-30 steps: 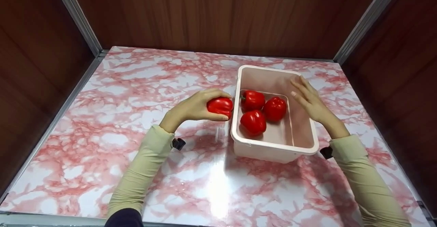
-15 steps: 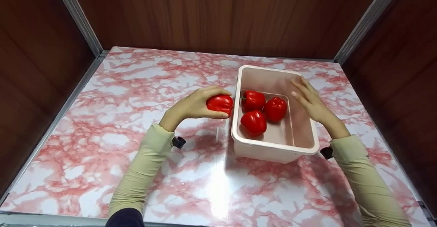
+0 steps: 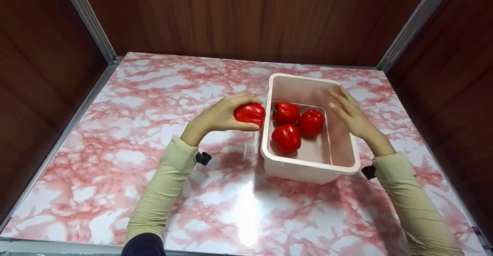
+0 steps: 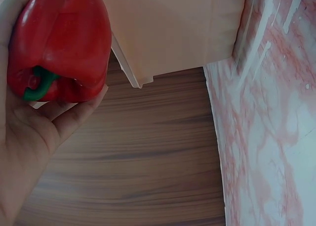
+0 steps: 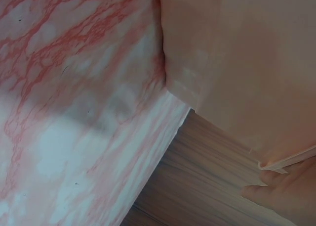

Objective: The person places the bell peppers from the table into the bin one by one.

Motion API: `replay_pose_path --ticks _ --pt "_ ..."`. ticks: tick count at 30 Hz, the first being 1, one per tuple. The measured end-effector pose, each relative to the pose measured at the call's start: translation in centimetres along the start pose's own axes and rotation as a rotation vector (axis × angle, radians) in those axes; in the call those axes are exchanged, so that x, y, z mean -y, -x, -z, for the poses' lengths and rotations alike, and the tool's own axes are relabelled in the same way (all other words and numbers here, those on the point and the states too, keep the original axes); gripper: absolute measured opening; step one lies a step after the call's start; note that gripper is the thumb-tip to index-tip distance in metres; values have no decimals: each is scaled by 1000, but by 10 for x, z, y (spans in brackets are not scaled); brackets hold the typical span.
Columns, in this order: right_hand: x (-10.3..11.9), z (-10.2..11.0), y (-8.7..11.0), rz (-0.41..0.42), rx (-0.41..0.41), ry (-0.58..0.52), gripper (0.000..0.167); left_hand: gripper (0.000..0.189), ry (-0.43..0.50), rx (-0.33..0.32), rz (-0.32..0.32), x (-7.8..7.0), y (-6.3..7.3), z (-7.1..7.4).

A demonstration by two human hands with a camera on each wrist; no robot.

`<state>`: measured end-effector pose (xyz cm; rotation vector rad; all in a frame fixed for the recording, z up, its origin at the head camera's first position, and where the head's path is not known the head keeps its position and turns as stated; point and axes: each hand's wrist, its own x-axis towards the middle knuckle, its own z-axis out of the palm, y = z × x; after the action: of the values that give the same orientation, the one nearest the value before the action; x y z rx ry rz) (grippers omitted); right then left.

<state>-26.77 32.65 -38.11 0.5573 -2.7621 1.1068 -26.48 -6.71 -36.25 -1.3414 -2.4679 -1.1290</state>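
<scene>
My left hand point(image 3: 225, 113) grips a shiny red bell pepper point(image 3: 249, 114), fingers over its far side and thumb along its near side. The pepper is held just outside the left rim of a pale pink plastic bin point(image 3: 308, 165). In the left wrist view, the held pepper point(image 4: 74, 38) shows its green stem, with the palm point(image 4: 29, 132) behind. Three more red bell peppers point(image 3: 285, 138) lie together on the bin's floor, towards its left side. My right hand point(image 3: 350, 115) lies over the right rim with fairly straight fingers; fingertips point(image 5: 254, 191) show beside the rim in the right wrist view.
The bin stands right of centre on a red-and-white marbled table point(image 3: 115, 133). Dark wood-grain panels point(image 3: 246, 21) enclose the table at the back and both sides, joined by grey metal corner posts point(image 3: 90, 19). Bright glare point(image 3: 246, 213) lies on the table in front.
My left hand has lifted the bell pepper slightly, so it sits a little higher beside the bin's rim. The right hand, the bin and the peppers inside have stayed in place.
</scene>
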Motion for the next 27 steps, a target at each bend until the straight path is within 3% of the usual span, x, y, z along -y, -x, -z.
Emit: replay_pose_path --ticks 12,27 --pt "1 0 0 0 10 7 52 58 -9 -39 -70 -3 -4 3" --pt "0 1 0 -1 1 11 51 59 -17 -48 -72 -7 -11 4"
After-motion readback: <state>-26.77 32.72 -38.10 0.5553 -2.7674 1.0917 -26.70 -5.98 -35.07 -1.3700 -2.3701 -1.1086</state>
